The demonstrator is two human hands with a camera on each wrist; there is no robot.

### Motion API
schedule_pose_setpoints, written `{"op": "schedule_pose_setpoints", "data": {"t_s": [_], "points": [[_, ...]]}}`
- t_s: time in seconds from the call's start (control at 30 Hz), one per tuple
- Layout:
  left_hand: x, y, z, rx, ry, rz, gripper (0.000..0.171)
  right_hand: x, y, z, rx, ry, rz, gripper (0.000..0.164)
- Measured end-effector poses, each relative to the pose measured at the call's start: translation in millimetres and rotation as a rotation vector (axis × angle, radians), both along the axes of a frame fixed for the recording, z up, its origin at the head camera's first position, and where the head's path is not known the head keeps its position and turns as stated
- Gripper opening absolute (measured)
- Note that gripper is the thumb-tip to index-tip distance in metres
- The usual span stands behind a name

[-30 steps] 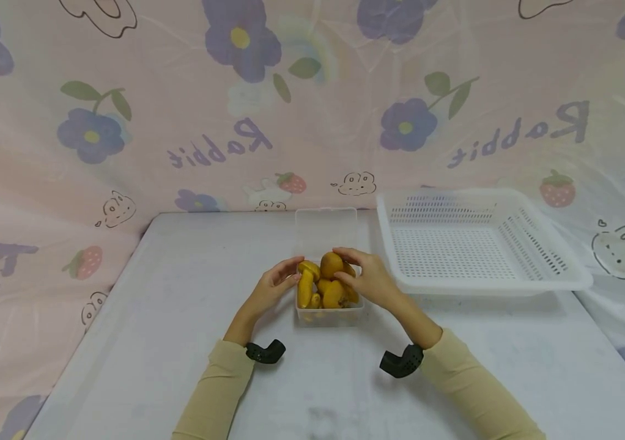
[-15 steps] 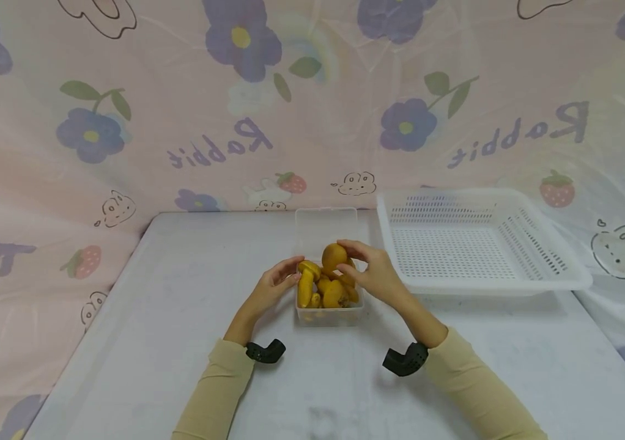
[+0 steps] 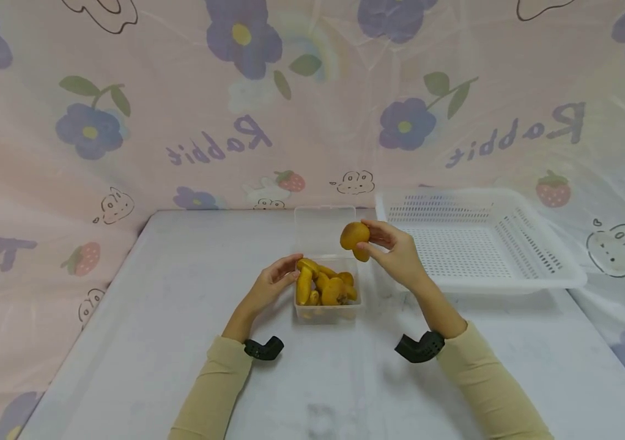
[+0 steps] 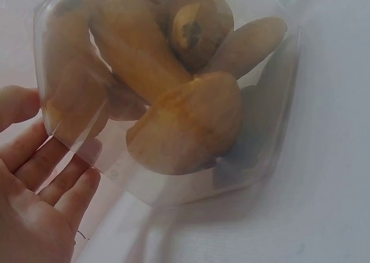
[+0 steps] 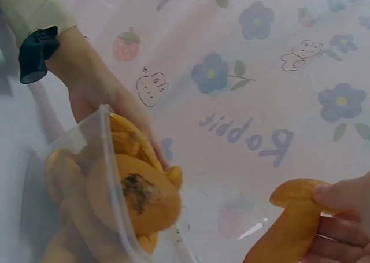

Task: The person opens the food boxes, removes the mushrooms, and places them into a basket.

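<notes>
In the head view my right hand [image 3: 399, 253] pinches a yellow-brown mushroom [image 3: 355, 236] by thumb and fingers, raised above and to the right of a clear plastic box [image 3: 326, 314]. The right wrist view shows this mushroom's cap and thick stem [image 5: 289, 233]. Several more mushrooms [image 3: 334, 292] fill the box, one of them with a dark patch on its cap [image 5: 137, 193]. My left hand [image 3: 268, 286] rests against the box's left side, its fingers [image 4: 72, 185] fairly straight along the clear wall in the left wrist view.
The box's clear lid [image 3: 325, 229] lies folded back behind it. A large white perforated basket [image 3: 488, 284] stands at the back right, beyond my right hand. Everything is on a white tabletop [image 3: 202, 256], with a flower-print sheet [image 3: 312, 122] behind it.
My right hand has lifted the mushroom out of the box, moving it up and to the right toward the basket. My left hand stays at the box's side.
</notes>
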State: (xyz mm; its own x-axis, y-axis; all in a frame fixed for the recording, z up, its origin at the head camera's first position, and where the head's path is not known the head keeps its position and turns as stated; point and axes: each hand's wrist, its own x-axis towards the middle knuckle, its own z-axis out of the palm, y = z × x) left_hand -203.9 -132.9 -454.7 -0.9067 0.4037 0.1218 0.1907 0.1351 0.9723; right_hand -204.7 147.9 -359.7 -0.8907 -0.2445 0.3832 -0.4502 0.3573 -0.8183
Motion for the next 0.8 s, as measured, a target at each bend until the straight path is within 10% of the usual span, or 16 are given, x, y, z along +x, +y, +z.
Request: {"op": "schedule_pose_setpoints", "data": {"t_s": [0.8], "points": [[-2.3,-1,-3.6,-0.015,-0.01,0.0,0.05,-14.0,65,8.3,-0.118,-0.114,-0.123,0.052]]}}
